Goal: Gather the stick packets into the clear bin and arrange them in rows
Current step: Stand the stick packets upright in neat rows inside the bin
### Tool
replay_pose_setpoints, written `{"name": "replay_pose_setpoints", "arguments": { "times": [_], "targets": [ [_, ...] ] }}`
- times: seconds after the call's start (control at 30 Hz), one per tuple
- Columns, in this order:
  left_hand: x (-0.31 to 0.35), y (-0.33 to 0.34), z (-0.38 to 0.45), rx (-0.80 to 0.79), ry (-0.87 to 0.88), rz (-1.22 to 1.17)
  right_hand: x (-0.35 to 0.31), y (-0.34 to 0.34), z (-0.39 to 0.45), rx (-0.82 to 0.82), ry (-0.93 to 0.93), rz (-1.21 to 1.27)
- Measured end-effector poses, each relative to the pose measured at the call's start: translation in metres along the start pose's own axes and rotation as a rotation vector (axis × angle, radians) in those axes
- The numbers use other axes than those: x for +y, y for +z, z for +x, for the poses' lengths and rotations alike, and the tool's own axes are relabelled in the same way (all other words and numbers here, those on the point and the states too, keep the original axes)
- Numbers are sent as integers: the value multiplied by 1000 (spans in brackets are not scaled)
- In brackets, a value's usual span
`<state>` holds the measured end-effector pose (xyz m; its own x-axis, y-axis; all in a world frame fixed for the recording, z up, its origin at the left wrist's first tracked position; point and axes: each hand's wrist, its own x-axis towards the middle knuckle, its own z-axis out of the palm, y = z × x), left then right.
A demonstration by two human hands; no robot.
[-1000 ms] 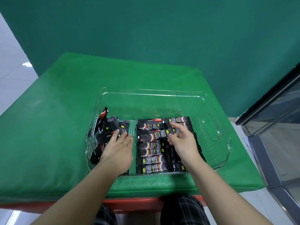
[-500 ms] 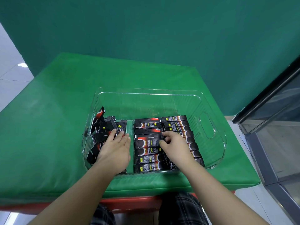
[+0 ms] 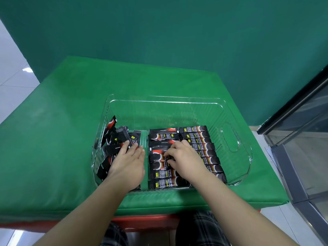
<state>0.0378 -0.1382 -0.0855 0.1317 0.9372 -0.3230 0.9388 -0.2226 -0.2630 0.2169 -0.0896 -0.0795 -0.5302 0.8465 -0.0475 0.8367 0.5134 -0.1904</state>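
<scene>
Since 0.5 s ago: little change, right hand (image 3: pixel 184 159) still curled, pinching packet (image 3: pixel 158 155) in middle row | left hand (image 3: pixel 128 161) flat, fingers straight, pressing loose packets (image 3: pixel 115 139) | all inside clear bin (image 3: pixel 236 121)

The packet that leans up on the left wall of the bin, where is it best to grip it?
Pinch the leaning packet at its free red-marked top end, coming from above. That end stands clear of the loose pile, while its lower end is buried against the clear bin.
</scene>
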Motion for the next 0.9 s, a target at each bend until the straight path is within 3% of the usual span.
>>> {"name": "replay_pose_setpoints", "arguments": {
  "times": [0.17,0.33,0.5,0.73,0.9],
  "targets": [
    [0,2,0,10,3,4,2,2,2,11,8,29],
    [1,2,0,14,5,14,-9,-3,20,68,16,222],
    [1,1,1,22,4,7,-32,-13,68,-42,-16,350],
    [1,3,3,45,0,-25,-55,4,122,-259,-114,80],
    [1,4,3,57,1,-29,-58,8,126,-191,-113,184]
  ]
}}
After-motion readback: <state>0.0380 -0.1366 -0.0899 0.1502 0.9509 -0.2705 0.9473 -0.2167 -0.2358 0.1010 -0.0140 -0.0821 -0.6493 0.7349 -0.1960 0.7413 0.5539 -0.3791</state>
